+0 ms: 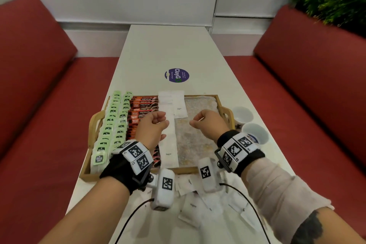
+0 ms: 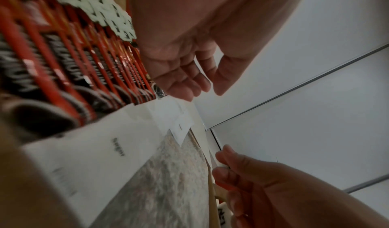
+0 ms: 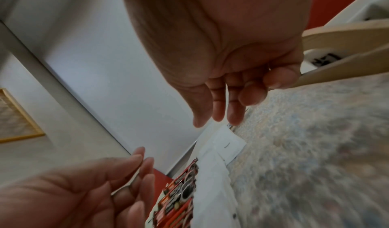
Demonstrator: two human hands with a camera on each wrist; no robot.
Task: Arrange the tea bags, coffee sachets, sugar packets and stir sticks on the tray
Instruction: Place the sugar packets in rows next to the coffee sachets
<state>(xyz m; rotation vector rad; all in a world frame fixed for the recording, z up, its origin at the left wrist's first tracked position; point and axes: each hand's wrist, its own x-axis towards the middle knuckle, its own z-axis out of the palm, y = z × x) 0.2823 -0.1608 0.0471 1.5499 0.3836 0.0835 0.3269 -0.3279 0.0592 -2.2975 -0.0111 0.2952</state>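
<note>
Loose sugar packets (image 1: 187, 185) lie on the table (image 1: 178, 49) nearest the camera, just before the wooden tray (image 1: 95, 123). Above the tray hover both hands — left hand (image 1: 152, 128) and right hand (image 1: 211, 125) — fingers loosely curled, holding nothing. On the tray, left to right: green tea bags (image 1: 111, 125), red coffee sachets (image 1: 143, 106), a row of white sugar packets (image 1: 168, 109).

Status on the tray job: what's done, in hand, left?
Done: tea bags in two rows at the tray's left, coffee sachets beside them. In progress: a sugar packet column lies next. Left hand and right hand hover, gripping nothing. Left: loose packets off-tray; stir sticks not visible.
</note>
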